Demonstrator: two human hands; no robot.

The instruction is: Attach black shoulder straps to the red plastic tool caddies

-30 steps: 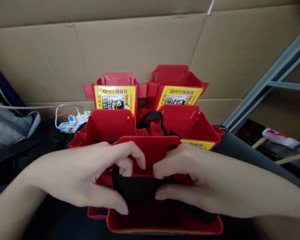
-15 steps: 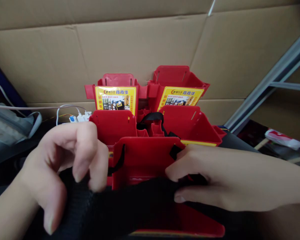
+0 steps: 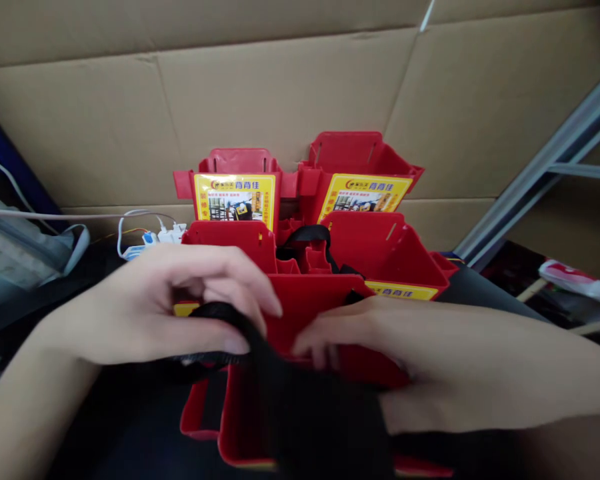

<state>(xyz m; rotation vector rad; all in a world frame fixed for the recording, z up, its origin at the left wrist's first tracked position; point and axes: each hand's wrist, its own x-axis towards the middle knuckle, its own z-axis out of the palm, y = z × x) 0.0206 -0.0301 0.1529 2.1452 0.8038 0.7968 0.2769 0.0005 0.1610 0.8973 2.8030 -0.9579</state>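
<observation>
A wide black strap [image 3: 305, 407], blurred by motion, runs from the left across the front of the nearest red plastic tool box [image 3: 290, 293]. My left hand [image 3: 180, 300] pinches a loop of it between thumb and fingers, above the box's left side. My right hand [image 3: 375, 347] reaches over the box from the right, its fingers curled down inside and around the strap's far edge; its thumb is hidden behind the black fabric. A narrower black strap [image 3: 213, 400] passes through the side loop at the box's left.
Behind stand more red boxes [image 3: 365, 247] with yellow labels [image 3: 235, 200] and black straps. A cardboard wall [image 3: 280, 93] closes the back. White plugs [image 3: 167, 233] and a grey bag [image 3: 20, 247] lie left; a metal frame [image 3: 540, 160] rises right.
My left hand has moved right and closed on the strap, lifting part of it. My right hand's fingers have shifted left and down into the box. The front box's lower left shows more now.
</observation>
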